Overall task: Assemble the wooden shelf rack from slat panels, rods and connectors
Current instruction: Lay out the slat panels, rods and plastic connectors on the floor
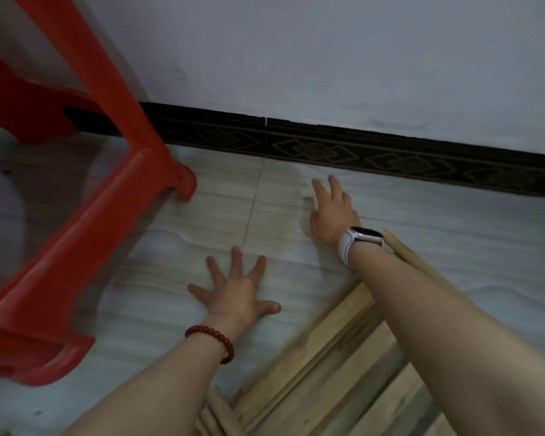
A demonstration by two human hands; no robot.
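Slat panels lie flat on the floor tiles, bottom-right of view, stacked or overlapping; motion blur keeps me from counting them. Long axis of the slats runs diagonal, from lower left near the person up to the right toward the skirting. One rod lies along the panels' far edge on a different diagonal, upper end just behind the right wrist, pointing up-left at the wall. More rods poke out at the bottom edge under the left forearm, ends only.

Both hands are past the wood, out over bare tile, holding nothing. Left hand: fingers splayed wide, palm down, on or just above the floor; contact unclear. Right hand: fingers extended and loose, reaching farther toward the wall, watch on its wrist.

So the parts lie behind and to the right of both palms. The right arm crosses directly over the panels, so it's the nearer one; the left is beside the panels' left corner. Judgement: the next pick means pulling back, not reaching on.

Red plastic stool lies tipped at left, well apart from the wood.

No connectors visible.
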